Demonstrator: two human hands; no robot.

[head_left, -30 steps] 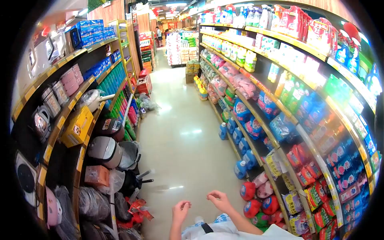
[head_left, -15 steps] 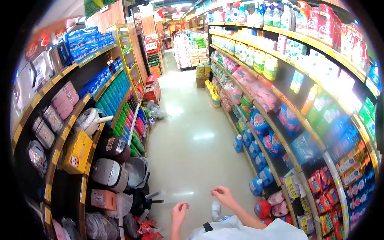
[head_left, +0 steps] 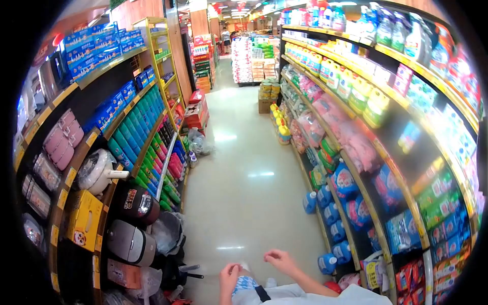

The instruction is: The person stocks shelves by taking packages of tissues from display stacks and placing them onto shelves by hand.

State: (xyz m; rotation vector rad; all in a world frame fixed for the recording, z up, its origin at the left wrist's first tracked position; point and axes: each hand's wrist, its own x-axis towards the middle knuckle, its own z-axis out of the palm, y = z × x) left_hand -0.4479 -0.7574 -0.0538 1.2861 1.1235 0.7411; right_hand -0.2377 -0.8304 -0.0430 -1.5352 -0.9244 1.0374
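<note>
Low in front of my body, my left hand is raised with its fingers curled in, and nothing shows in it. To its right, my right hand reaches inward with its fingers bent and held together. I see no object in that one either. The two hands are apart, with the pale floor beyond them. Neither touches a shelf. The nearest goods are a dark pan handle to the left and a blue detergent bottle on the floor side at the right.
Shop shelves line both sides of the aisle. Rice cookers, a yellow box and rolled goods fill the left. Cleaning bottles and pink packs fill the right. A plastic-wrapped bundle, cartons and stacked goods stand ahead.
The view has shifted forward along the aisle and tilted, so nearby shelves sit lower and farther outward. Both hands stay raised; the left one has moved slightly right and the right one slightly left.
</note>
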